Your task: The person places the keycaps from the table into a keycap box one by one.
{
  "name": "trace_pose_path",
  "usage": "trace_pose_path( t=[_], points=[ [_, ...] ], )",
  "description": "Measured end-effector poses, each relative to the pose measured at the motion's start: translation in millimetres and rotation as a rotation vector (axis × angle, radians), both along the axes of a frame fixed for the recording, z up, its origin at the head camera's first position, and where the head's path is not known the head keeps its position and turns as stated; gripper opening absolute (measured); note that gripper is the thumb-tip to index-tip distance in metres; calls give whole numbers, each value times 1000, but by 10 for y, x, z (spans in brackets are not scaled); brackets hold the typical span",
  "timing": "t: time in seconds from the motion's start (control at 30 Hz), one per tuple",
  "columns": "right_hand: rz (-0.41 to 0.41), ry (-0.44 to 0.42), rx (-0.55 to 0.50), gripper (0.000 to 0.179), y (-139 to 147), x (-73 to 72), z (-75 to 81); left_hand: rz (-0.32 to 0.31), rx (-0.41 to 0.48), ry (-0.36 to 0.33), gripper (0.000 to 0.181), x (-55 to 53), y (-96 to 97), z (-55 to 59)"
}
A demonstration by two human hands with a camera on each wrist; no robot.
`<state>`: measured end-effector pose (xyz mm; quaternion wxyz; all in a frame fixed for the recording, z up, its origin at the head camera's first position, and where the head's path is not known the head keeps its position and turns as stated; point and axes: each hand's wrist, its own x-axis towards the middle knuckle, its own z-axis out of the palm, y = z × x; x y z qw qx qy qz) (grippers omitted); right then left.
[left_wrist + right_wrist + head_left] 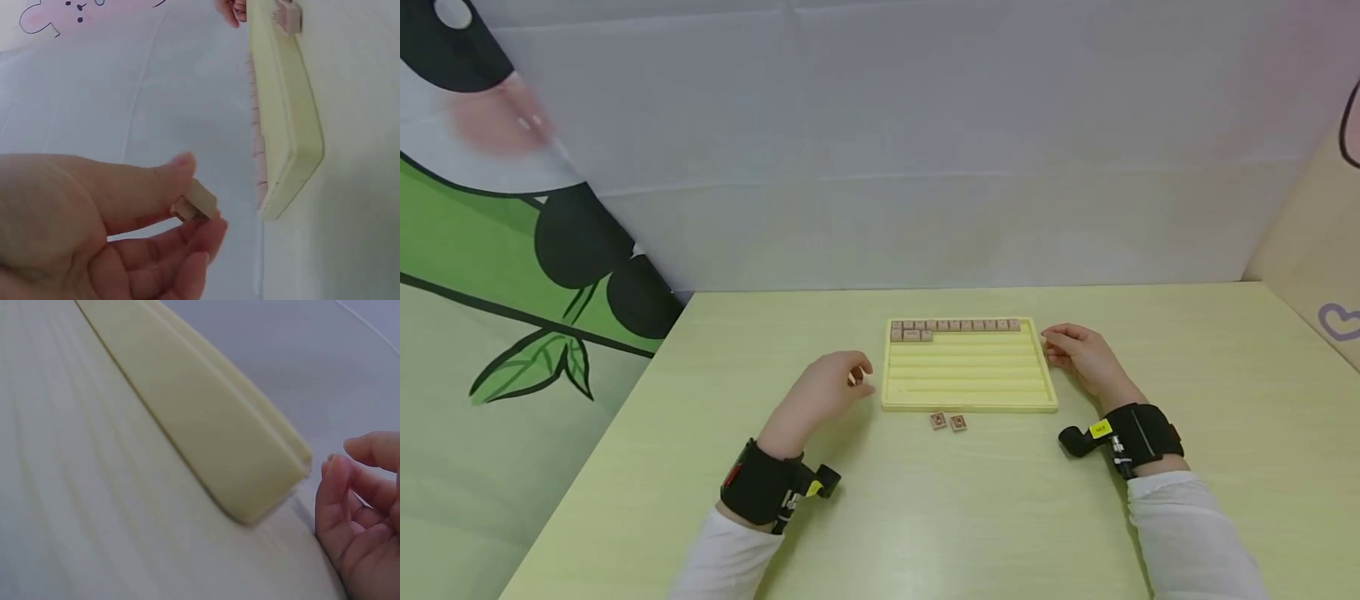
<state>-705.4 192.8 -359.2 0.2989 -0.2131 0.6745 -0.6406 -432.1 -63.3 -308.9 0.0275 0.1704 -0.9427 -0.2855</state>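
Note:
My left hand [826, 385] is raised just left of the yellow keycap tray [977, 362]. In the left wrist view, its thumb and fingers pinch one small beige-pink keycap [203, 199]. A row of pinkish keycaps [953, 326] fills most of the tray's top groove, and several more, one of them wider, start the second groove at the left. Lower grooves of the tray are bare. By the tray's upper right corner is my right hand [1088, 360], its fingers loosely bent with nothing between them, fingertips close to the tray's edge.
Two loose keycaps, one on the left [938, 421] and one beside it [958, 423], lie on the pale table [985, 517] in front of the tray. Behind the table hangs a light cloth [925, 150], and printed panels stand at both sides.

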Motion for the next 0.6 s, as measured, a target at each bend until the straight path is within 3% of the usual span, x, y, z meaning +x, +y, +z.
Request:
trace_pose_path(
  t=[0.13, 0.33, 0.6],
  points=[
    [0, 0, 0, 12, 0, 14, 7, 10, 179, 111, 29, 15, -49, 94],
    [5, 0, -3, 11, 19, 68, 19, -69, 429, 262, 30, 36, -47, 145],
    [-5, 0, 1, 12, 50, 130, 19, -79, 504, 321, 25, 75, 1, 181]
  ],
)
